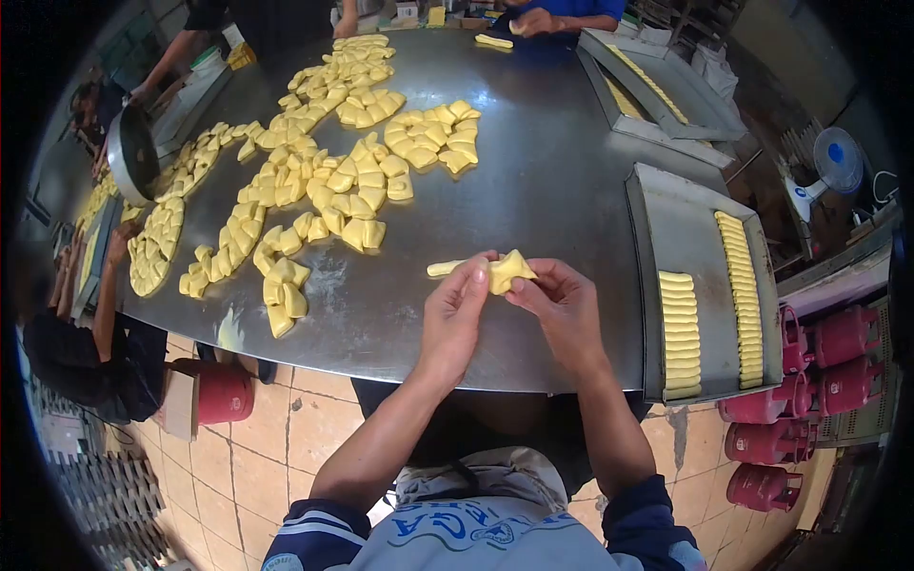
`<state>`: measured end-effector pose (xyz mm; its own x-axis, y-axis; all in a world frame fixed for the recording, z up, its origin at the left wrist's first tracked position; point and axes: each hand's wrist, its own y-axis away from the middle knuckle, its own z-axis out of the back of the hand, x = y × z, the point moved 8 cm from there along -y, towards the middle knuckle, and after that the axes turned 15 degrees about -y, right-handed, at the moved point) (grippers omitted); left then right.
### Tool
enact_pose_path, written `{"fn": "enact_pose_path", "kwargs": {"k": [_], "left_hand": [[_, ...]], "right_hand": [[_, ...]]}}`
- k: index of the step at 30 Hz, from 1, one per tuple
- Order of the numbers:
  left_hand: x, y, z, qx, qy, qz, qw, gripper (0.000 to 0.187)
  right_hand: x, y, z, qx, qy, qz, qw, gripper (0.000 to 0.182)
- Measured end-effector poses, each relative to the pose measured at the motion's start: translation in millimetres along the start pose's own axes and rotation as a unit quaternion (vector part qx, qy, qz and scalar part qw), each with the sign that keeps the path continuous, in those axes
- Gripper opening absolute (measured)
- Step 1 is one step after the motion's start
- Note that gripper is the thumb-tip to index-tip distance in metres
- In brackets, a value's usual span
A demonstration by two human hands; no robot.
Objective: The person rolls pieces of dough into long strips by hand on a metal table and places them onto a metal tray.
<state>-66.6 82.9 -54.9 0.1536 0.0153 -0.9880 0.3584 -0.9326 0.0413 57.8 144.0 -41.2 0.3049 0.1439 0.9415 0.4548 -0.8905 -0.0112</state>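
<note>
Shirt (495, 535) nearest, hands (453, 312) hold dough (509, 273) near table edge (324, 367), apart from the tray (714, 333)

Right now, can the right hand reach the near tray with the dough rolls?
Probably yes: the near tray lies close by the right hand, with only bare tabletop between them. But it grips the dough piece, so it may need to let go first.

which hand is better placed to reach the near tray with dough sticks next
The right hand, probably: the near tray sits toward that side, closer to it, and the left hand would have to reach across. Both hold the dough piece, so one would have to let go.
</note>
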Motion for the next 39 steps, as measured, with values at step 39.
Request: {"fn": "enact_pose_path", "kwargs": {"k": [39], "left_hand": [[-17,23,109,-0.064,-0.373,-0.105,0.92,0.025]], "right_hand": [[27,-57,-58,0.061,0.085,0.006,0.994,0.016]]}}
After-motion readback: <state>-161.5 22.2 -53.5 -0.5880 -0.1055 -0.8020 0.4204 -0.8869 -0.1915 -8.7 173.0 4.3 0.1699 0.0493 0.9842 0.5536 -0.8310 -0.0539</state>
